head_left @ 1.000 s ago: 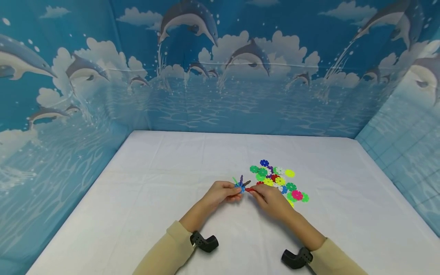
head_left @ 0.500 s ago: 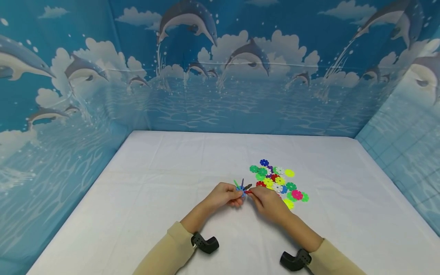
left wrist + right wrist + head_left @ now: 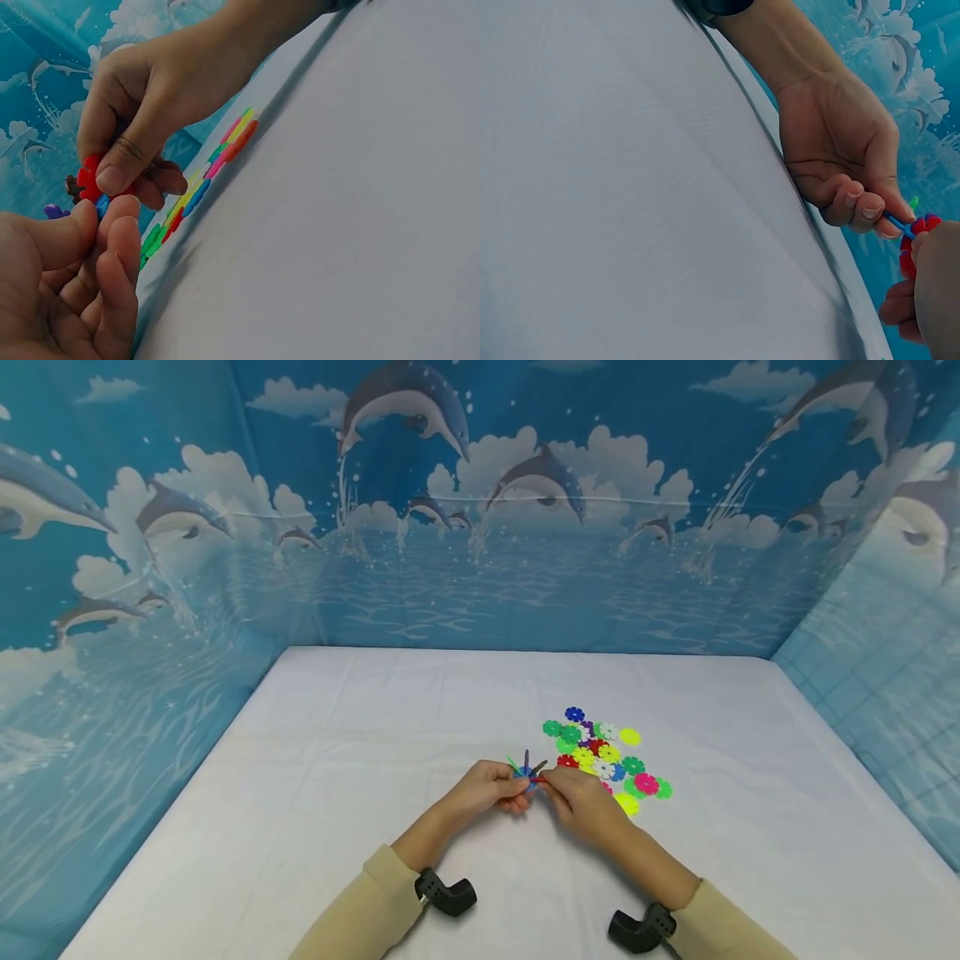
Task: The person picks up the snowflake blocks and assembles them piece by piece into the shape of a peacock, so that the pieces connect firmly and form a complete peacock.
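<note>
Between thumb and fingers, my left hand (image 3: 483,789) pinches a blue notched plastic disc (image 3: 898,224). Green, purple and brown discs (image 3: 540,767) stick out from its edge like spokes. My right hand (image 3: 588,802) pinches a red flower-shaped disc (image 3: 88,180) that meets the blue one's right side. How deep the red disc sits in the blue one's slot is hidden by my fingertips. Both hands are held close together above the white table, just left of a spread of loose discs (image 3: 609,753).
Several flower-shaped discs in green, yellow, red, white, blue and pink lie flat on the white tablecloth (image 3: 360,718), right of centre, partly behind my right hand. Dolphin-printed curtains (image 3: 480,577) stand around the back and sides. Each wrist wears a black camera (image 3: 446,893).
Over the last second both hands have shifted slightly toward me with the joined discs, which have tilted a little. The red disc stays in my right fingers against the blue one.
</note>
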The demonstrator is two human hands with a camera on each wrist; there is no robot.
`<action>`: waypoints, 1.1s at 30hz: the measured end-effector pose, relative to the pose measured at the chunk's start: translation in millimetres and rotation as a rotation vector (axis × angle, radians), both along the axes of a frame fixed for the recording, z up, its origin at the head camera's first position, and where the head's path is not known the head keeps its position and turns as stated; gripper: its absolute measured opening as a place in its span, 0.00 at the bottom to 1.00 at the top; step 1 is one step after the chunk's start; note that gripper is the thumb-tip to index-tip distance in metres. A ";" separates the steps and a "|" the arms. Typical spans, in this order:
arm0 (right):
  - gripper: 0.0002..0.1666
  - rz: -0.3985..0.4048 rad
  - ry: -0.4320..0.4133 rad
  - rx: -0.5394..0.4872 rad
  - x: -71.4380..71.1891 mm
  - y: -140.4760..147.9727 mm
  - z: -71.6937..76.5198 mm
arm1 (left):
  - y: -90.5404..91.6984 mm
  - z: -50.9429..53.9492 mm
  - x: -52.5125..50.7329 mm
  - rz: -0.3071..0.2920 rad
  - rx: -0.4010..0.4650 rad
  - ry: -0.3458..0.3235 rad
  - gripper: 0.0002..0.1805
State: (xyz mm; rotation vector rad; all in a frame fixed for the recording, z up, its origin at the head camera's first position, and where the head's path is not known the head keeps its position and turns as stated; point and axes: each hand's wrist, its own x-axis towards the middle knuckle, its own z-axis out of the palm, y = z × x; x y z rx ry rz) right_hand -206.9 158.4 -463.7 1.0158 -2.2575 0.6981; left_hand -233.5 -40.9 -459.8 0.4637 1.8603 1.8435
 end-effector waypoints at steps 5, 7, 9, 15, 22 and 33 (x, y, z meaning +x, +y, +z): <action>0.10 -0.031 -0.040 -0.027 -1.4 3.1 2.9 | -0.1 -2.3 -3.1 0.004 -0.020 0.017 0.14; 0.09 -0.043 -0.074 -0.038 -2.7 5.0 4.1 | -0.5 -2.1 -4.5 0.034 -0.019 0.019 0.13; 0.08 -0.051 -0.111 -0.045 -4.2 7.3 4.6 | -1.4 -2.1 -6.1 0.079 0.003 0.004 0.12; 0.06 -0.022 -0.197 -0.063 -7.7 12.8 3.9 | -5.0 -3.7 -10.0 0.123 0.086 -0.025 0.18; 0.08 -0.031 -0.353 -0.045 -7.4 16.2 8.7 | -6.0 -4.7 -9.2 0.079 0.064 -0.034 0.10; 0.13 -0.414 -0.624 -0.024 -31.3 81.3 28.7 | -5.0 -4.8 -9.1 0.103 0.080 -0.042 0.08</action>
